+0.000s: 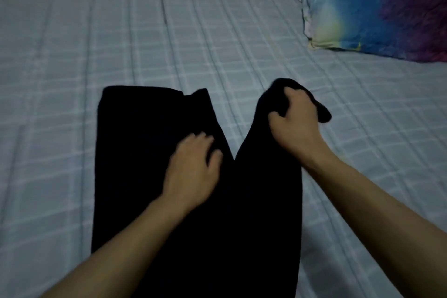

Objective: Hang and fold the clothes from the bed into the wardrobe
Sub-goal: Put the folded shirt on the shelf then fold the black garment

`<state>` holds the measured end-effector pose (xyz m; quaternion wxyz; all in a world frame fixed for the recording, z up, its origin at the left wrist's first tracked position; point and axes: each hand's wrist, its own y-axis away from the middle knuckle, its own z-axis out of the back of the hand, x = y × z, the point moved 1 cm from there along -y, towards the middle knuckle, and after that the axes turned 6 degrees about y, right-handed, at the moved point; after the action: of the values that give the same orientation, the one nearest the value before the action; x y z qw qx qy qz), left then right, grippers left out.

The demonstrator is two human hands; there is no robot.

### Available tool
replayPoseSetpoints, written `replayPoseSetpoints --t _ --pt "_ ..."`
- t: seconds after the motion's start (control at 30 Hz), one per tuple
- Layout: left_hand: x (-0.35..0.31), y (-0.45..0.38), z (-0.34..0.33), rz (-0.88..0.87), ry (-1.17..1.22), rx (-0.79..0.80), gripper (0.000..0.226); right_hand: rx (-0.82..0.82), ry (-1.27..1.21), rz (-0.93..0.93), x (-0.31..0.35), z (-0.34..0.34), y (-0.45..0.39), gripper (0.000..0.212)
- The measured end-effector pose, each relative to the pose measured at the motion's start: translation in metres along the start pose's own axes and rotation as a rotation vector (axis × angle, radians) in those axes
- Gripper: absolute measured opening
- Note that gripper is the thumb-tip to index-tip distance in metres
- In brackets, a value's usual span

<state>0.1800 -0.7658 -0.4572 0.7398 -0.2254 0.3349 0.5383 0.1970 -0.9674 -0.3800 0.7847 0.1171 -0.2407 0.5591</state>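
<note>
The black trousers (154,176) lie flat at the bed's (72,55) near edge. The left hand (193,167) presses one leg open-palmed, anchoring it; the right hand (295,123) clutches the other leg's bunched end, probably for folding it across.

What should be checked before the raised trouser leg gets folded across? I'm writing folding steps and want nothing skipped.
1. Right hand grips the bunched leg end: ok.
2. Left hand rests flat on the black trousers, pinning the other leg: ok.
3. Pinned leg lies flat and smooth on the checked bedsheet: ok.
4. Bed around the trousers free of other items; the colourful pillow lies well away: ok.
5. Waistband aligned: cannot tell, it is out of frame.
6. Wardrobe ready: cannot tell, not in view.
</note>
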Motion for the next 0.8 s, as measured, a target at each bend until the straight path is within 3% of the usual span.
replayPoseSetpoints --t 0.07,0.13,0.2,0.27,0.33,0.4,0.5,0.67,0.8 --pt "0.008 -0.016 0.047 0.08 0.165 -0.173 0.041 0.008 0.041 0.188 0.056 -0.013 0.007 0.037" --pt "0.02 -0.023 0.082 0.216 0.466 -0.22 0.038 0.083 0.08 0.321 0.102 -0.04 0.016 0.041" --pt "0.036 -0.022 0.101 0.329 0.717 -0.332 0.039 0.327 0.146 0.381 0.133 -0.078 0.026 0.063" --pt "0.06 -0.013 0.11 0.484 0.66 -0.452 0.052 0.694 0.055 0.272 0.143 -0.114 0.035 0.081" --pt "0.086 0.002 0.114 0.637 0.449 -0.459 0.062 0.838 -0.099 0.221 0.136 -0.136 0.045 0.067" --pt "0.105 0.018 0.109 0.631 0.354 -0.382 0.067 0.725 -0.055 0.369 0.116 -0.142 0.058 0.053" --pt "0.119 0.037 0.095 0.508 0.25 -0.267 0.072 0.598 0.15 0.58 0.074 -0.144 0.087 0.056" --pt "0.123 0.04 0.078 0.425 0.297 -0.185 0.059 0.543 0.342 0.598 0.03 -0.134 0.142 0.07" --pt "0.129 0.033 0.069 0.409 0.039 -0.016 0.062 0.521 0.453 0.623 0.011 -0.14 0.181 0.07"
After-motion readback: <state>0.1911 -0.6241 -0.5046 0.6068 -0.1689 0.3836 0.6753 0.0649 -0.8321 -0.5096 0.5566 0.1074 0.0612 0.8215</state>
